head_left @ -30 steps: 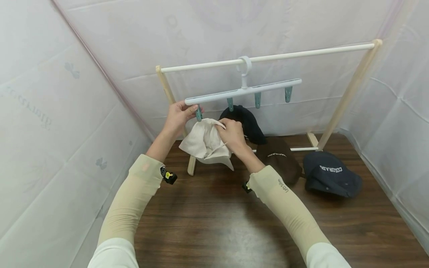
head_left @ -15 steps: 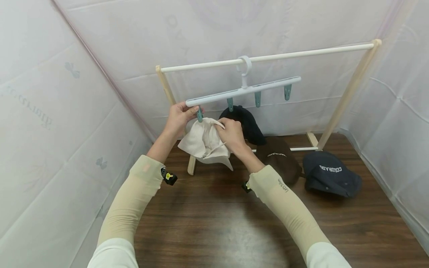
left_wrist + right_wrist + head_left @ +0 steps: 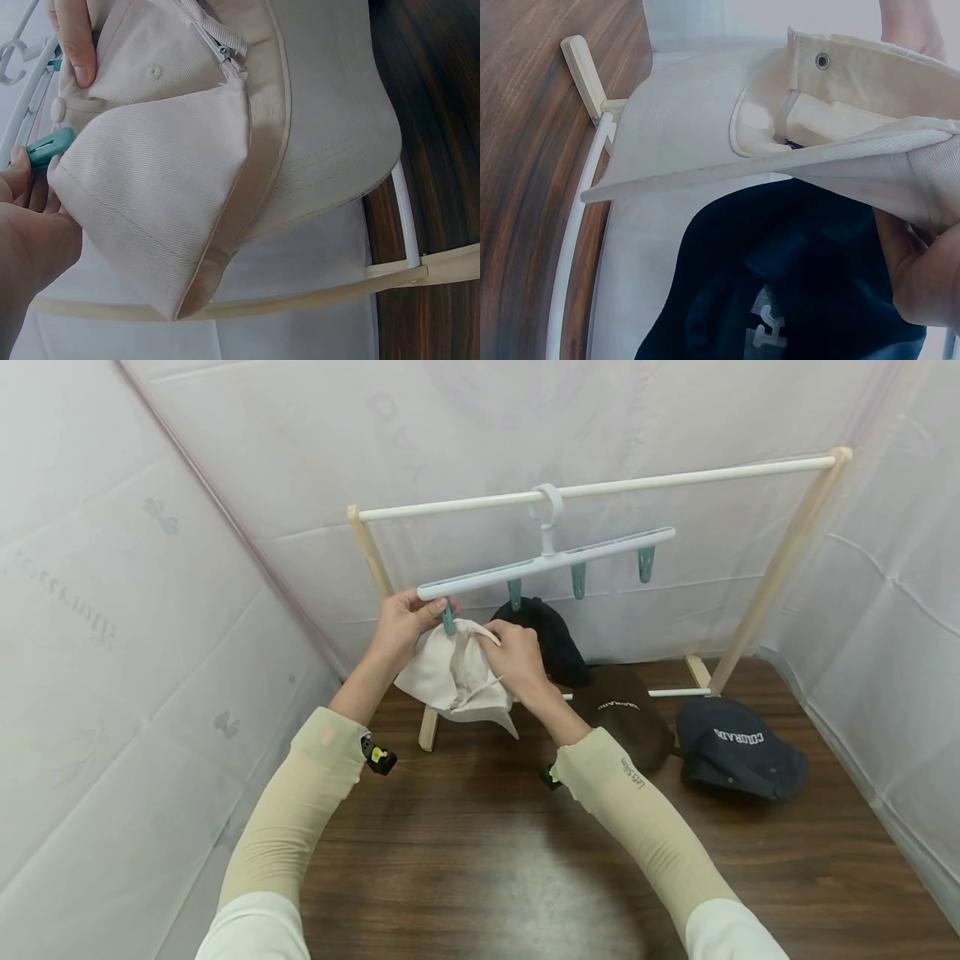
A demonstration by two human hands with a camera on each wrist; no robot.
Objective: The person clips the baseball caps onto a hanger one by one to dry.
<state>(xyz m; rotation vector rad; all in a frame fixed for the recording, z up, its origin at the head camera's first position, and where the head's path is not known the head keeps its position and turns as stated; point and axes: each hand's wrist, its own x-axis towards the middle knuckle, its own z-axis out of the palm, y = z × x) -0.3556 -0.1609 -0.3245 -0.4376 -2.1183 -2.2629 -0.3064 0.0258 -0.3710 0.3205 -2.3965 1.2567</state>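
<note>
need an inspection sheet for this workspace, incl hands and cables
surface: dark wood-grain table
items in use: cream baseball cap at the left-end teal clip of a tilted clip hanger, hooked over a white rack rail; clip's bite unclear
clutter: dark cap behind; brown cap and navy COLORADO cap on the table
hands: left hand pinches teal clip; right hand grips cream baseball cap
cables: nothing seen
surroundings: printed whitish sheeting

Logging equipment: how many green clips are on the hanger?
4: first clip, left end of the hanger, pinched by the left hand; second clip, left of the hook; third clip, just right of it; fourth clip, near the right end.
</note>
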